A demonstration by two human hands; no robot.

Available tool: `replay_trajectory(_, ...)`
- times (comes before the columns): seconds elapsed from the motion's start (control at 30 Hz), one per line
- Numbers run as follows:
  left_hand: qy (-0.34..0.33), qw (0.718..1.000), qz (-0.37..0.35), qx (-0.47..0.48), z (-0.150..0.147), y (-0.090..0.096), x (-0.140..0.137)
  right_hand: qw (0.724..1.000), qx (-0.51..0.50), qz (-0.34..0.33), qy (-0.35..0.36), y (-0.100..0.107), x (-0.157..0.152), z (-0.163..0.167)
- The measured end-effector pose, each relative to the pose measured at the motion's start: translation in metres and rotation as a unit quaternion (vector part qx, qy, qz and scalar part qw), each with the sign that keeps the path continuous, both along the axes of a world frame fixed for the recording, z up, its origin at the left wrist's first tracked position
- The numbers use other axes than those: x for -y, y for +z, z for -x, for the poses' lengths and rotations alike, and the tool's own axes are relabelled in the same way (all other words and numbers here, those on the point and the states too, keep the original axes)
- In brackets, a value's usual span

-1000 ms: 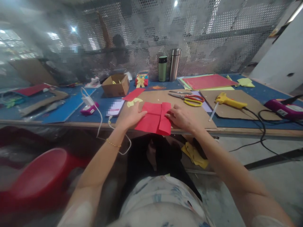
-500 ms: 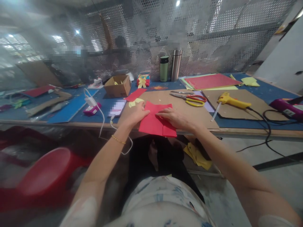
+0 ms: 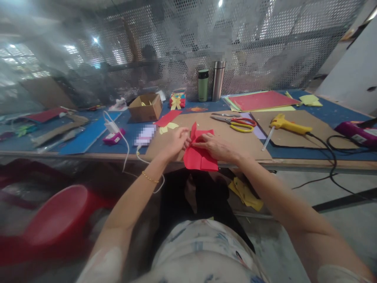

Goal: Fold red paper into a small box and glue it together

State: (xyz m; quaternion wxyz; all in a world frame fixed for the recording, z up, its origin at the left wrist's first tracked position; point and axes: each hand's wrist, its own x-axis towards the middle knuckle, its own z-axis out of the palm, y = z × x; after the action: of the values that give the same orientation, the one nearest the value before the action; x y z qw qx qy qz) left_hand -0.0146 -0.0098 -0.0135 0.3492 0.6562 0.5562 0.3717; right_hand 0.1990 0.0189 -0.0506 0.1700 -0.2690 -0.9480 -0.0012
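Note:
A sheet of red paper lies at the table's front edge, on brown cardboard. Its left side is bent up and stands as a raised flap. My left hand grips that flap with curled fingers. From the other side my right hand presses on the sheet, its fingertips at the base of the flap. A crease or slit runs down the lower part of the paper. Behind my left hand lie a yellow paper piece and a smaller red piece.
To the right are scissors and a yellow glue gun with a black cord. A phone on a white cable and a cardboard box stand left. A green flask and a steel flask stand behind.
My left hand has lifted the left side of the red paper and moved slightly right, bending it up into a flap. My right hand still rests on the sheet.

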Motion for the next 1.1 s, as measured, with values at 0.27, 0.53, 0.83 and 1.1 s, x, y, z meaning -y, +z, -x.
replay_trajectory(0.27,-0.040,0.937,-0.151,-0.313,-0.007,-0.020,0.010,0.994,-0.089,0.056,0.026,-0.010,-0.005,-0.006)
replay_trajectory(0.53,-0.063,0.897,-0.198,-0.389,-0.009,-0.028,0.013,0.979,-0.186,0.078,-0.001,-0.022,-0.005,-0.011)
replay_trajectory(0.83,-0.118,0.880,-0.130,-0.442,-0.004,-0.022,0.013,0.989,-0.091,0.031,-0.111,-0.024,0.000,-0.011)
replay_trajectory(1.1,-0.155,0.888,-0.112,-0.418,-0.017,-0.005,-0.001,0.989,-0.025,0.011,-0.144,-0.021,0.004,-0.015)
